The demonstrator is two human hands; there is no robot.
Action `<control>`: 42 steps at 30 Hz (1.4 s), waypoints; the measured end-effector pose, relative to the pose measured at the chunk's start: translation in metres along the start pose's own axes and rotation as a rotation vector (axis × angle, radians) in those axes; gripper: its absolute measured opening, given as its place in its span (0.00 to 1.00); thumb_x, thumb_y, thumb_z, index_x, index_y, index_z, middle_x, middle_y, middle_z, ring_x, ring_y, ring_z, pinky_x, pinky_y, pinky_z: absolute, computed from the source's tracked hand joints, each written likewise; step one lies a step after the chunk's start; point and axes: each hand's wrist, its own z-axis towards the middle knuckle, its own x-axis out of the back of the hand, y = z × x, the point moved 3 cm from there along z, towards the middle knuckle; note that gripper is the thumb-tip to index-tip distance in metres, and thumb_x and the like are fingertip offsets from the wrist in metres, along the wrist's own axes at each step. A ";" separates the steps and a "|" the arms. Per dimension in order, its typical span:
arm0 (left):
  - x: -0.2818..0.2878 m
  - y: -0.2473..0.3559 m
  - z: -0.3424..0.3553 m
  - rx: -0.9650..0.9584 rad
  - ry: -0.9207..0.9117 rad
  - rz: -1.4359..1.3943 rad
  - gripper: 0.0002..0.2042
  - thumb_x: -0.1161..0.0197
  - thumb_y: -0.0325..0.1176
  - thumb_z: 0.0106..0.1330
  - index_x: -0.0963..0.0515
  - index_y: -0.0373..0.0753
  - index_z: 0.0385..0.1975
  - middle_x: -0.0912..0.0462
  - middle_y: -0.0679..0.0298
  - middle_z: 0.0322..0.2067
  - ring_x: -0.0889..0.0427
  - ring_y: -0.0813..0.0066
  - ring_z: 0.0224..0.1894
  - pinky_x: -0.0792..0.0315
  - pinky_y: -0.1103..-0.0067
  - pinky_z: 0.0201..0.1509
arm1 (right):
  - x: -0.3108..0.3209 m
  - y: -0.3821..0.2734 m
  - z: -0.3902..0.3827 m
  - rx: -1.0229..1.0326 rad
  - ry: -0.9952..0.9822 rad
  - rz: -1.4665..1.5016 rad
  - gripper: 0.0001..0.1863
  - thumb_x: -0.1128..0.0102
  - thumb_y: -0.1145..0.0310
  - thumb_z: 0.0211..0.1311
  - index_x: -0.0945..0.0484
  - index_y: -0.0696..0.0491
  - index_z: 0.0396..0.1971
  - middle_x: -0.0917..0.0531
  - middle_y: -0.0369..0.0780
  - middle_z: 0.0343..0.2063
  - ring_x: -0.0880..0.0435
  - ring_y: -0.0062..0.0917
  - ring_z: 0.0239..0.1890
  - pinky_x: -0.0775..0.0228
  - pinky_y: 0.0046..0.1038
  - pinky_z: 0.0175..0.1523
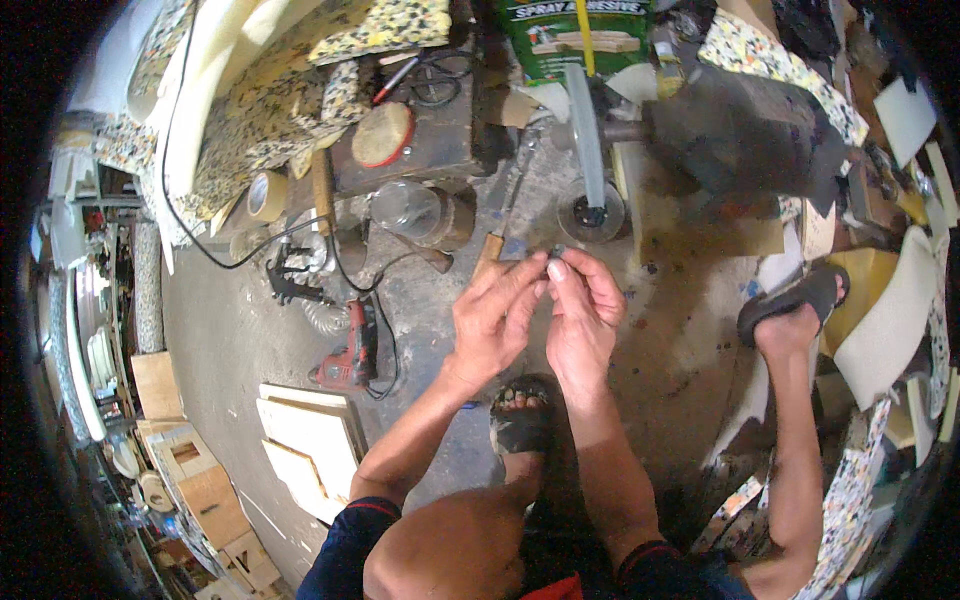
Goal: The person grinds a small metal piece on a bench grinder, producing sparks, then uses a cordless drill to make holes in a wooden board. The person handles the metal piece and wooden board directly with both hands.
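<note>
Green background packaging (545, 68) bears lettering; left hand (492, 314) and right hand (583, 324) pinch something dark (556, 254).

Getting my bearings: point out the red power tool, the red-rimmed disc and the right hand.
Red power tool (352, 365), head view, casing.
Red-rimmed disc (381, 134), head view, pale face.
Right hand (583, 325), head view, middle.

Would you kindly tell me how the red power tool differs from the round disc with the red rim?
The red power tool is angular and irregular, while the round disc is circular with a flat top. The power tool is red and dark, whereas the disc is pale inside its red rim. The power tool lies on the floor; the disc rests on a dark block. Both show some red.
</note>
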 end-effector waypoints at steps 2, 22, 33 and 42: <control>-0.009 -0.004 0.003 0.155 -0.088 -0.087 0.18 0.32 0.20 0.59 0.18 0.35 0.51 0.15 0.55 0.33 0.17 0.63 0.33 0.23 0.74 0.38 | 0.006 -0.002 0.005 0.028 0.090 -0.088 0.09 0.35 0.78 0.64 0.18 0.61 0.43 0.15 0.35 0.37 0.20 0.13 0.38 0.28 0.16 0.45; -0.053 -0.031 0.012 0.365 -0.201 -0.162 0.17 0.36 0.20 0.65 0.20 0.33 0.54 0.21 0.64 0.30 0.24 0.81 0.33 0.29 0.84 0.37 | 0.021 0.007 0.039 0.150 0.228 -0.089 0.08 0.36 0.79 0.64 0.16 0.60 0.42 0.14 0.35 0.35 0.21 0.12 0.35 0.28 0.15 0.40; -0.052 -0.028 0.020 0.313 -0.203 -0.141 0.16 0.36 0.21 0.65 0.19 0.34 0.53 0.21 0.64 0.30 0.24 0.81 0.33 0.29 0.83 0.38 | 0.021 0.010 0.043 0.147 0.241 -0.113 0.08 0.36 0.78 0.64 0.16 0.61 0.42 0.14 0.36 0.35 0.21 0.13 0.35 0.28 0.16 0.40; -0.052 -0.029 0.021 0.349 -0.229 -0.096 0.15 0.35 0.22 0.64 0.18 0.34 0.52 0.22 0.65 0.28 0.25 0.81 0.32 0.30 0.83 0.36 | 0.021 0.012 0.045 0.147 0.260 -0.086 0.08 0.36 0.79 0.64 0.17 0.62 0.42 0.15 0.36 0.34 0.21 0.14 0.32 0.25 0.17 0.37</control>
